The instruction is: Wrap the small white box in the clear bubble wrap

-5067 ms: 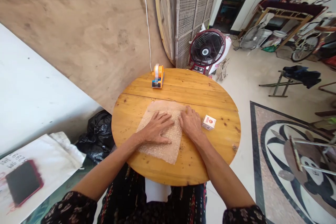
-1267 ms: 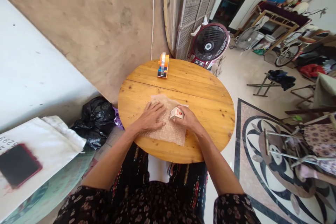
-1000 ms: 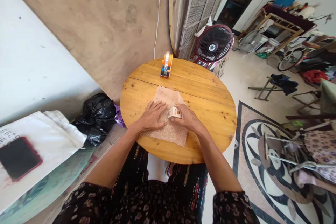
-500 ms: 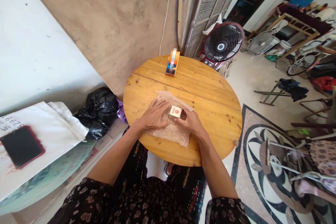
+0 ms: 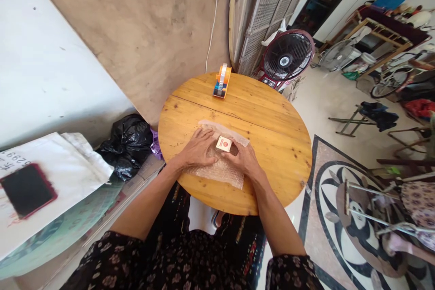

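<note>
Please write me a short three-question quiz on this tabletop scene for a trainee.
1. True or false: the small box lies on the bubble wrap.
2. Which hand grips the box? A) left hand B) right hand
3. Fill in: at the far edge of the round table stands an orange ____.

Key:
1. True.
2. B; the left hand presses flat on the wrap beside it.
3. Tape dispenser.

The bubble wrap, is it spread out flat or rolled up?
Spread flat: the bubble wrap lies open on the table, under both hands and the small box.
</note>
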Demonstrator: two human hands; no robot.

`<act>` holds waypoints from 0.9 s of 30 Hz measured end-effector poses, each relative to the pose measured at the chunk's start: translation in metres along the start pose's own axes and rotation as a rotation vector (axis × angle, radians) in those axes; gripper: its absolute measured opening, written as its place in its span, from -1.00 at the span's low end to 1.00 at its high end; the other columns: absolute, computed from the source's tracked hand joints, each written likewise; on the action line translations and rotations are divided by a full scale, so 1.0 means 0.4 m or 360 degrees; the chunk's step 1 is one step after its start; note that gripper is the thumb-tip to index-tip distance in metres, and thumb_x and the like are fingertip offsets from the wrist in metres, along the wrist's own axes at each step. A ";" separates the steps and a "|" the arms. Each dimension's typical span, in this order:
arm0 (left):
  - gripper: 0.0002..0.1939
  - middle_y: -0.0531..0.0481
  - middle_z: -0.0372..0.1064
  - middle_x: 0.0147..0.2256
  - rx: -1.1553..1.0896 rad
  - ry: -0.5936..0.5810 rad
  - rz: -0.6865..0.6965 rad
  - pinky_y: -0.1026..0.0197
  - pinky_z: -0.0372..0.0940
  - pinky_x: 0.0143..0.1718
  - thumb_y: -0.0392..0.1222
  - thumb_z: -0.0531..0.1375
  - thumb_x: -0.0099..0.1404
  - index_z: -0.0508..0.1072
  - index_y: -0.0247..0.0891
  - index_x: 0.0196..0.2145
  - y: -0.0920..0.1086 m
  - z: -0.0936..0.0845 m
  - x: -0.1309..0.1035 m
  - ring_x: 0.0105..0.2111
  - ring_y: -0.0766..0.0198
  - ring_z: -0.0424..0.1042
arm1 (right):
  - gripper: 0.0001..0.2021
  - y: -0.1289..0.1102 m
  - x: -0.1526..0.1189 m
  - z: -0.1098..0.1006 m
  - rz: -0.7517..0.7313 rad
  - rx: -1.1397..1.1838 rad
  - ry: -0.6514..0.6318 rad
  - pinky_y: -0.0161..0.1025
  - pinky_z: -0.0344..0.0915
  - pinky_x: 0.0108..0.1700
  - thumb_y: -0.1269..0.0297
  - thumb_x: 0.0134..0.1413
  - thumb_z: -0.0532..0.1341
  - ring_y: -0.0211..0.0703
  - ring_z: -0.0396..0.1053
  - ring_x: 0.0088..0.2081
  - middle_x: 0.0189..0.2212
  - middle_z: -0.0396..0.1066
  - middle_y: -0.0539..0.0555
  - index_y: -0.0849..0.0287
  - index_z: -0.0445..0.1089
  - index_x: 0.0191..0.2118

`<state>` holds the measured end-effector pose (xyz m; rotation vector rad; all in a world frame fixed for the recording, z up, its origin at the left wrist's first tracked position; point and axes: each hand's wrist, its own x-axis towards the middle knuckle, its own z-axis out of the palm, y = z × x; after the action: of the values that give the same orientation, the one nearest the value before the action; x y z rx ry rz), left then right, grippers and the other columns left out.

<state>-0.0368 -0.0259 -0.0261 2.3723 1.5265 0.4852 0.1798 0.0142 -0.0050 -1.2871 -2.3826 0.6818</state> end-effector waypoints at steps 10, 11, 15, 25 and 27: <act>-0.18 -0.31 0.03 0.28 0.0013 -0.0043 -0.0025 -0.12 -0.31 0.34 0.15 0.17 0.16 0.12 -0.36 0.25 -0.002 -0.004 0.001 0.33 -0.04 -0.11 | -0.38 0.005 0.005 -0.004 0.0004 -0.0036 -0.0038 0.11 0.10 0.18 0.01 -0.05 0.34 0.21 0.27 0.15 0.08 0.40 0.21 0.10 0.33 0.14; -0.18 -0.31 0.03 0.28 0.0007 -0.0042 -0.0027 -0.12 -0.31 0.34 0.15 0.17 0.16 0.11 -0.36 0.25 -0.002 -0.004 0.001 0.34 -0.04 -0.11 | -0.38 0.006 0.005 -0.003 -0.0006 -0.0022 -0.0037 0.10 0.11 0.18 0.00 -0.05 0.34 0.19 0.28 0.14 0.09 0.39 0.20 0.09 0.33 0.15; -0.12 -0.29 0.00 0.30 -0.0026 -0.0023 -0.0040 -0.11 -0.31 0.34 0.16 0.18 0.14 0.05 -0.37 0.28 -0.003 -0.001 0.002 0.33 -0.06 -0.12 | -0.37 0.009 0.002 -0.002 -0.0011 0.0024 -0.0025 0.09 0.10 0.19 -0.06 -0.05 0.33 0.16 0.27 0.16 0.10 0.39 0.15 0.03 0.32 0.15; -0.14 -0.32 0.06 0.27 -0.0028 -0.0012 0.0000 -0.14 -0.30 0.33 0.17 0.21 0.12 0.12 -0.34 0.26 -0.003 -0.003 0.005 0.32 -0.08 -0.09 | -0.37 -0.008 -0.002 -0.010 0.0036 -0.0177 -0.0083 0.07 0.14 0.16 -0.03 -0.02 0.31 0.15 0.32 0.12 0.05 0.43 0.17 0.09 0.30 0.17; -0.15 -0.35 0.05 0.27 -0.0013 -0.0008 0.0008 -0.14 -0.31 0.33 0.16 0.20 0.14 0.12 -0.37 0.25 -0.003 -0.002 0.004 0.33 -0.08 -0.10 | -0.38 -0.009 -0.003 -0.011 -0.0010 -0.0188 -0.0087 0.06 0.11 0.19 -0.02 0.00 0.29 0.14 0.28 0.16 0.09 0.40 0.16 0.08 0.30 0.18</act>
<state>-0.0374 -0.0237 -0.0258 2.3697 1.5138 0.4851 0.1802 0.0127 0.0005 -1.3231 -2.5036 0.5895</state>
